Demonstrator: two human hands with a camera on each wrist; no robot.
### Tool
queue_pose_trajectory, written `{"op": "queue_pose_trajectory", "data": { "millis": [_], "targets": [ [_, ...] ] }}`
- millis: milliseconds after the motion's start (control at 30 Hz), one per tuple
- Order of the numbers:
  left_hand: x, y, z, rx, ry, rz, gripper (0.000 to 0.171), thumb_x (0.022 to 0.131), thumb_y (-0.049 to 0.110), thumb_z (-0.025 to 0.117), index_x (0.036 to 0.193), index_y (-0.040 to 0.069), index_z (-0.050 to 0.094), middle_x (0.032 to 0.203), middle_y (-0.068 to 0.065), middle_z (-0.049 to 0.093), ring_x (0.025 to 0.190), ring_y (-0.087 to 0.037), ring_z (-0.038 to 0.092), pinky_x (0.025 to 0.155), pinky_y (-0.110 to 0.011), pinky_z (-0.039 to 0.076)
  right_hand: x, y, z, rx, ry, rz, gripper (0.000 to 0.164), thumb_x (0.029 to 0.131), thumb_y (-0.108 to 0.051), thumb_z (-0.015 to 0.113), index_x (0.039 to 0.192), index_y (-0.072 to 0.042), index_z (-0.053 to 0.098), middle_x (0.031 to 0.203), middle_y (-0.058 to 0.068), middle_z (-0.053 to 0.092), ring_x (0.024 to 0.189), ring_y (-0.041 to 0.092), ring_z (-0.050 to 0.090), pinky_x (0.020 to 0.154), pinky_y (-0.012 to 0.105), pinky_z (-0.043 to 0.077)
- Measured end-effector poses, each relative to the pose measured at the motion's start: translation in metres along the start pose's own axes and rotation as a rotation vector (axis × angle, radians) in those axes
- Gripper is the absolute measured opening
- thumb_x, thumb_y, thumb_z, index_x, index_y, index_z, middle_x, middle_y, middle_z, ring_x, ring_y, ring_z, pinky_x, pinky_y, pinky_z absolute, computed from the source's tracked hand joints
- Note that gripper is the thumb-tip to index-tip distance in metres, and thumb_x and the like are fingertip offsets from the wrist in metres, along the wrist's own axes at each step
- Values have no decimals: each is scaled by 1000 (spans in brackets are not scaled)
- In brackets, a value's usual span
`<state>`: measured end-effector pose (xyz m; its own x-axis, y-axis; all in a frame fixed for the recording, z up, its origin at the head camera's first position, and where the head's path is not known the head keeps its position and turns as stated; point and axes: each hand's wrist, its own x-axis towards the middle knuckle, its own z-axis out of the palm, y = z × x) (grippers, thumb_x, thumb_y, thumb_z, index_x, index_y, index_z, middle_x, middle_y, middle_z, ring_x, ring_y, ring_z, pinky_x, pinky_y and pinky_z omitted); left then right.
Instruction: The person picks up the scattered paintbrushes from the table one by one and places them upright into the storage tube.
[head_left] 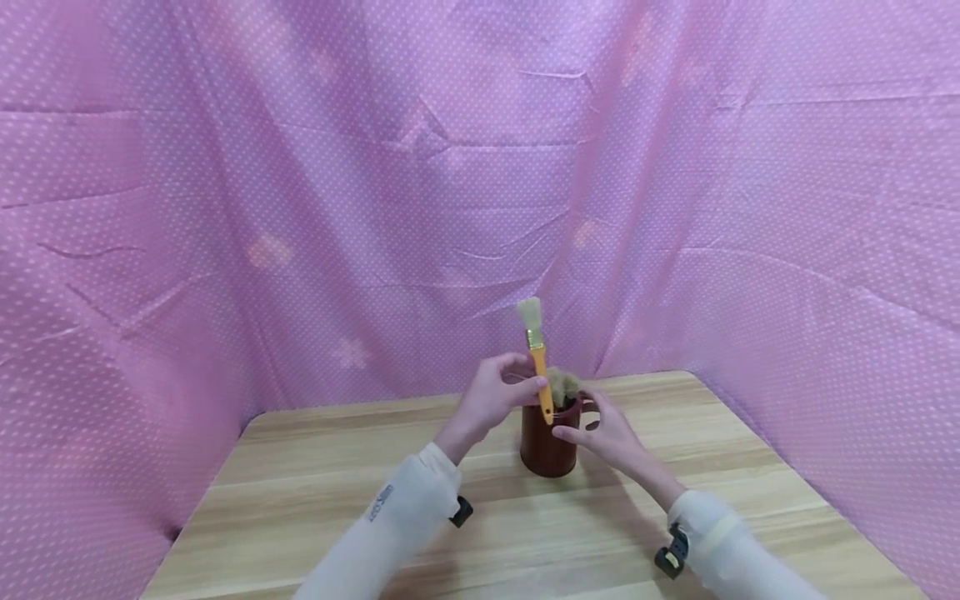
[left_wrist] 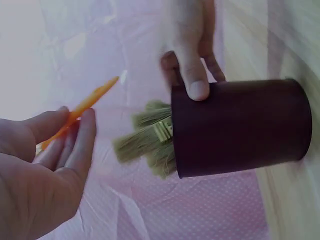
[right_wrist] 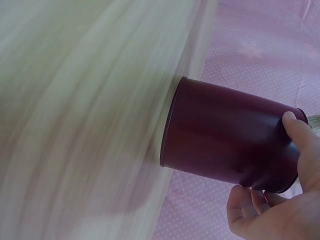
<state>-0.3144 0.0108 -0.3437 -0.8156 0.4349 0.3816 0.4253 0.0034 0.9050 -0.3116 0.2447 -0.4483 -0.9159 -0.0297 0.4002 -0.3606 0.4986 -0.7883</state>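
My left hand [head_left: 491, 392] pinches a paintbrush [head_left: 539, 360] by its orange handle, thumb against fingers, bristles pointing up. It hovers just above and in front of a dark red-brown mug [head_left: 546, 446] standing on the table. Near the mug's rim, my right hand [head_left: 611, 435] grips it, thumb on the wall and fingers curled on the handle side, as the right wrist view shows. Pale bristles of several other brushes [left_wrist: 137, 142] stick out of the mug's mouth; their handles are hidden inside. In the left wrist view the held brush's handle end is apart from the mug.
A light wood-grain table [head_left: 337, 483] carries the mug near its far edge. Pink dotted cloth [head_left: 420, 208] hangs behind the table and along both sides. Both forearms wear white sleeves, with a black strap [head_left: 672, 552] at the right wrist.
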Motion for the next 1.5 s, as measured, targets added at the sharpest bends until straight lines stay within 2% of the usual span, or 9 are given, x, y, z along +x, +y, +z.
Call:
{"op": "queue_pose_trajectory", "data": {
  "millis": [133, 333, 633, 767, 867, 967, 1100, 1300, 1500],
  "targets": [
    [9, 1, 15, 227, 80, 76, 25, 90, 17, 81, 111, 7, 72, 97, 1, 72, 87, -14, 70, 75, -29, 58, 0, 2, 7, 29, -16, -13, 80, 78, -28, 92, 141, -2, 51, 129, 16, 60, 111, 33, 61, 81, 40, 57],
    [26, -7, 31, 419, 135, 145, 19, 88, 15, 83, 102, 9, 73, 92, 4, 72, 81, -7, 68, 72, -21, 55, 1, 4, 13, 37, -23, -36, 76, 78, -28, 91, 140, -4, 53, 127, 11, 61, 115, 30, 58, 82, 40, 55],
    [35, -26, 28, 559, 142, 52, 22, 88, 25, 83, 104, 13, 74, 94, 7, 73, 90, -14, 69, 75, -26, 56, 3, 1, 16, 30, -30, -44, 79, 79, -31, 91, 141, -3, 52, 130, 13, 59, 117, 31, 58, 83, 41, 56],
    [36, -29, 26, 594, 143, 22, 31, 86, 33, 84, 107, 14, 72, 102, 4, 71, 98, -19, 68, 82, -32, 56, 4, -2, 15, 21, -32, -47, 81, 78, -30, 91, 143, -2, 50, 132, 14, 58, 119, 32, 57, 86, 45, 56],
    [34, -30, 23, 593, 121, 30, 45, 84, 41, 85, 117, 13, 70, 112, 1, 68, 105, -20, 65, 89, -36, 53, 4, -3, 12, 16, -34, -55, 81, 78, -30, 91, 144, -4, 50, 131, 14, 58, 119, 32, 57, 86, 46, 55],
    [31, -33, 19, 530, 100, 39, 63, 82, 49, 84, 129, 12, 65, 121, 1, 64, 111, -19, 61, 94, -38, 50, 4, -3, 9, 21, -39, -57, 79, 79, -30, 91, 143, -6, 51, 130, 12, 59, 118, 32, 58, 86, 46, 55],
    [28, -40, 10, 436, 100, 57, 73, 83, 54, 81, 138, 11, 60, 125, -1, 60, 115, -23, 58, 96, -39, 49, 5, 1, 3, 43, -57, -64, 76, 80, -30, 90, 141, -5, 52, 131, 14, 59, 119, 33, 57, 90, 50, 53],
    [28, -47, 1, 489, 85, 120, 57, 89, 50, 77, 127, 10, 67, 123, -5, 60, 111, -29, 59, 92, -44, 51, 6, 5, -9, 40, -56, -97, 72, 86, -29, 85, 144, -4, 51, 132, 16, 58, 121, 34, 55, 94, 55, 50],
    [25, -56, -3, 464, 121, 150, 38, 98, 45, 67, 117, 12, 72, 117, 0, 61, 111, -23, 59, 94, -45, 50, 12, -11, -17, 21, 57, -178, 61, 91, -32, 80, 141, -8, 55, 133, 13, 56, 121, 32, 54, 95, 54, 47]
  ]
}}
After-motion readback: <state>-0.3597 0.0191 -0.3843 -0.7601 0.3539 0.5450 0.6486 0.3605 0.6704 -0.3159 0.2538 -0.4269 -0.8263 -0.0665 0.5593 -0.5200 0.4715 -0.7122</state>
